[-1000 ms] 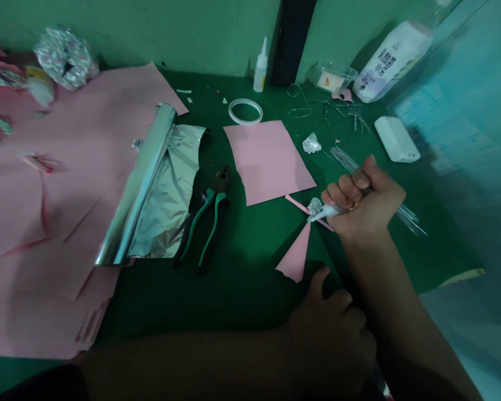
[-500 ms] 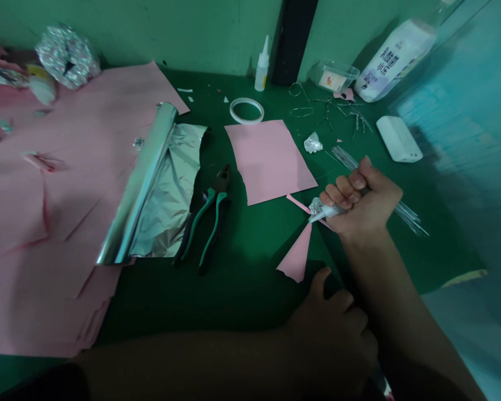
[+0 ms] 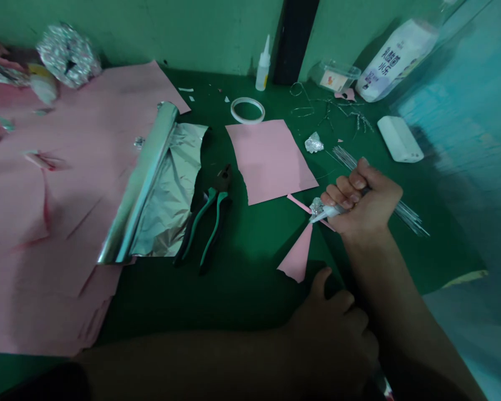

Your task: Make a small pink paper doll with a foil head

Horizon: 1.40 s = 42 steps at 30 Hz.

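My right hand (image 3: 365, 203) is closed in a fist around a white glue tube (image 3: 328, 211), whose tip points left at a small foil ball (image 3: 316, 205). The tip sits over a narrow pink strip (image 3: 300, 205) and just above a pink paper triangle (image 3: 297, 257) lying on the green mat (image 3: 242, 289). My left hand (image 3: 334, 328) rests low in shadow on the mat, fingers curled, its thumb next to the triangle's lower edge. What it holds, if anything, is hidden.
Green-handled pliers (image 3: 206, 223) lie beside a foil roll (image 3: 140, 181) with a torn sheet. A pink sheet (image 3: 269, 159), tape ring (image 3: 247, 109), glue bottle (image 3: 262, 68), foil ball (image 3: 313, 143), thin wires (image 3: 404, 211), white box (image 3: 399, 139) and large pink paper (image 3: 45, 195) surround them.
Nothing has visibly moved apart from a slight shift of the camera; both hands stay where they were.
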Motion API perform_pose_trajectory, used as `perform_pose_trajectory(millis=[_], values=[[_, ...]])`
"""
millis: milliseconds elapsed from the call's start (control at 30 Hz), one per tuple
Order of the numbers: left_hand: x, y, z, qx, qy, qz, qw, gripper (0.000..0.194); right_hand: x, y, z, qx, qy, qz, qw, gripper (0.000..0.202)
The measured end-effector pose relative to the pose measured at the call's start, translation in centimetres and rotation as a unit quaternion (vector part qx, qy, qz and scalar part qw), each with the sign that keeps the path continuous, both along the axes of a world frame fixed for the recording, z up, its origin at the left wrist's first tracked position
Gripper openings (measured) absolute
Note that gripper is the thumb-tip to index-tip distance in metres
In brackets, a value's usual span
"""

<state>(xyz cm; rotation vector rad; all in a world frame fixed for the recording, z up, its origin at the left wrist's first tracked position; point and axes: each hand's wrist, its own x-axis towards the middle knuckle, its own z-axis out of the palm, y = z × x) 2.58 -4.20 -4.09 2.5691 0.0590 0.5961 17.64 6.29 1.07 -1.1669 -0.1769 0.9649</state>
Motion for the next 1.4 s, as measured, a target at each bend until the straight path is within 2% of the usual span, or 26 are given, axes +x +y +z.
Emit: perform_pose_trajectory(millis=[300,600,967,1067,1167,1267,1400], values=[[0.0,0.0,-0.2,-0.007,0.0,-0.003,1.0,0.021,0.0,-0.1,0.0,-0.001,-0.009,0.014,1.0,0.049],[0.0,0.1,0.0,-0.004,0.0,-0.004,1.0,0.02,-0.1,-0.2,0.1,0.002,-0.006,-0.001,1.0,0.049],[0.1,0.1,0.0,-0.005,0.004,-0.007,1.0,0.022,0.8,-0.6,-0.7,0.02,-0.084,0.049,0.995,0.051],[0.1,0.1,0.0,0.001,0.008,-0.004,1.0,0.02,1.7,-1.2,-0.2,0.045,-0.048,0.036,0.997,0.047],[0.1,0.1,-0.1,0.005,0.001,-0.001,1.0,0.02,3.6,-1.9,0.1,0.131,-0.006,0.015,0.991,0.034],[0.1,0.1,-0.2,0.004,0.002,-0.002,1.0,0.019,6.0,-2.0,-0.4,0.203,-0.002,-0.04,0.978,0.015],[0.1,0.2,-0.3,-0.002,-0.003,0.007,1.0,0.021,8.5,-1.2,-2.0,0.177,-0.046,-0.067,0.981,0.012]])
